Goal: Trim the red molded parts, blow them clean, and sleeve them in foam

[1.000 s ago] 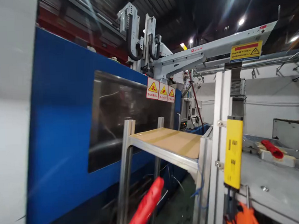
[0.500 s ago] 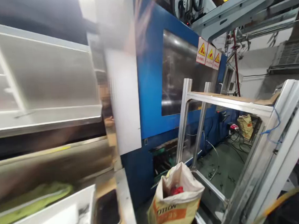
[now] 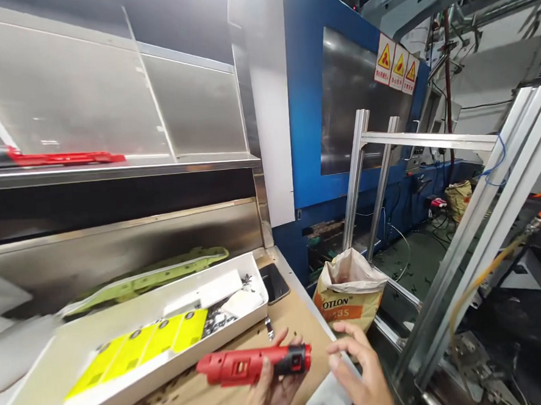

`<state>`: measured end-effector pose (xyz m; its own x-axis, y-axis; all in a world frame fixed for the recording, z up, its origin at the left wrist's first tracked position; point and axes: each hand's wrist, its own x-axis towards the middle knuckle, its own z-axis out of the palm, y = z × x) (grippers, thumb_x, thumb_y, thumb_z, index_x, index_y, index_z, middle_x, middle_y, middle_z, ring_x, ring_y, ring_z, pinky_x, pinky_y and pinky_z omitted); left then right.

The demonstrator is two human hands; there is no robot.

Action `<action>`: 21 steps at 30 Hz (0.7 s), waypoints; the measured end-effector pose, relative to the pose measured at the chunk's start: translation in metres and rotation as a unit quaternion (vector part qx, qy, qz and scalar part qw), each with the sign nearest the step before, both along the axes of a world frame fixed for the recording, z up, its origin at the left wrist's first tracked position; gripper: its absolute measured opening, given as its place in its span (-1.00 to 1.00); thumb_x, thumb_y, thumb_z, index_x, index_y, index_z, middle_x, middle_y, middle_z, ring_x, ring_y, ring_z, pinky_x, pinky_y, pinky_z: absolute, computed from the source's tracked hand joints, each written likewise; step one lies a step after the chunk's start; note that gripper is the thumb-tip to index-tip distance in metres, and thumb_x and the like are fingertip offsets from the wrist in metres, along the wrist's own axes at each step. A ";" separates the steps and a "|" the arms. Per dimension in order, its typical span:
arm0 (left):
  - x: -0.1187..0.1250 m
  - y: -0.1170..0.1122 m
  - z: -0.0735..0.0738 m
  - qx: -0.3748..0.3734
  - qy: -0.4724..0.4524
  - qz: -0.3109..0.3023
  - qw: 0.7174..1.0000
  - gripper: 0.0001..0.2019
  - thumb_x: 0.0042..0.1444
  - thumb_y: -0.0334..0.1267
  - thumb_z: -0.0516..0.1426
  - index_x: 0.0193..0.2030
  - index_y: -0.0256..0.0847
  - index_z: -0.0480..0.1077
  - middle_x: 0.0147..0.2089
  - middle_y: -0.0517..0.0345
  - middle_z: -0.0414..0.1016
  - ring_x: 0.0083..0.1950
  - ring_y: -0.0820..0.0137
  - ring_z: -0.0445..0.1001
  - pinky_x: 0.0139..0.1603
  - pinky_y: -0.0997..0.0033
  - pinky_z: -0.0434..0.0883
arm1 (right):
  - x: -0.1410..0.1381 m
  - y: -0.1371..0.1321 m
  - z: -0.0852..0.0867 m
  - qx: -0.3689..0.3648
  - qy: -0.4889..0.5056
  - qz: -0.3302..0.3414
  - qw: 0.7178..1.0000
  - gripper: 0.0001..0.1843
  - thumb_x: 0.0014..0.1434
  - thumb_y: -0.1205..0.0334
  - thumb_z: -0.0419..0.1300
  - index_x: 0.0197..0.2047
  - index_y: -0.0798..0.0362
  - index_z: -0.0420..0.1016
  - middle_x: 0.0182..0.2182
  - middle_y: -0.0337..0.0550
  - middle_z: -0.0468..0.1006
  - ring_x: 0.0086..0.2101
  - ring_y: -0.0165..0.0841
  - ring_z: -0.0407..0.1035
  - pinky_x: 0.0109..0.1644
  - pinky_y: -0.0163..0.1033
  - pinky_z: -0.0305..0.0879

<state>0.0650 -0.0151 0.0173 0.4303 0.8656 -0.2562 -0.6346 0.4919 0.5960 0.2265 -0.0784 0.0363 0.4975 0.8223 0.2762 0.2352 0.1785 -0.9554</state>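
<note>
My left hand (image 3: 275, 394) is closed around a red plastic housing (image 3: 221, 367) with a black end piece, shaped like a stubby tube with small openings. It lies sideways above the bench edge, its black end pointing right. Just right of that end is my right hand (image 3: 366, 374), fingers apart and bent, holding nothing. Beyond them stands a white tray (image 3: 256, 301) with yellow labels (image 3: 142, 348), white pieces and small dark parts. A dark phone (image 3: 274, 282) rests by the tray's right corner.
A red and black part (image 3: 66, 158) lies on the metal shelf. Behind the tray is a green strip-like piece (image 3: 165, 275). An open paper sack (image 3: 349, 295) stands right of the bench, near an aluminium frame (image 3: 358, 179) and a blue machine (image 3: 304, 115).
My view has swung left and down and become sharper. Both hands and the red housing have come into view, along with more of the tray and the red part on the shelf.
</note>
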 end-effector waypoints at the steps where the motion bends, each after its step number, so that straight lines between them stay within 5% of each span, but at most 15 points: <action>1: -0.001 0.002 0.006 0.012 -0.001 0.006 1.000 -0.28 -0.13 0.09 0.38 0.20 -0.05 0.40 0.08 -0.09 0.61 0.25 -0.09 0.41 0.38 -0.09 0.15 | -0.011 -0.001 0.002 -0.002 0.002 0.004 1.000 -0.71 0.08 -0.06 0.25 -0.35 -0.02 0.62 0.03 0.00 0.48 0.09 -0.07 0.33 0.24 -0.02 0.14; 5: -0.001 0.004 0.017 0.043 -0.010 0.004 0.999 -0.30 -0.13 0.09 0.37 0.20 0.04 0.41 0.03 -0.01 0.64 0.20 -0.01 0.46 0.33 0.05 0.26 | -0.043 0.009 0.012 -0.004 0.059 0.046 0.997 -0.74 0.02 0.00 0.30 -0.32 0.00 0.63 0.04 0.03 0.46 0.11 -0.04 0.29 0.30 0.07 0.04; 13: -0.010 0.012 0.005 0.058 -0.019 -0.019 0.998 -0.54 -0.06 0.09 0.33 0.00 0.10 0.55 0.00 0.06 0.66 0.20 -0.03 0.46 0.35 -0.03 0.21 | -0.056 0.031 0.015 -0.007 0.166 0.102 0.981 -0.60 -0.06 -0.13 0.36 -0.38 0.07 0.66 0.01 0.06 0.43 0.08 -0.04 0.31 0.24 0.01 0.15; 21: -0.024 0.033 0.000 0.060 -0.010 -0.027 0.998 -0.55 -0.12 0.05 0.39 -0.06 0.02 0.59 0.05 -0.04 0.64 0.29 -0.01 0.36 0.41 0.01 0.08 | -0.065 0.054 0.004 0.001 0.160 0.111 0.981 -0.60 -0.07 -0.10 0.38 -0.35 0.09 0.67 0.02 0.10 0.45 0.12 -0.04 0.30 0.26 0.00 0.12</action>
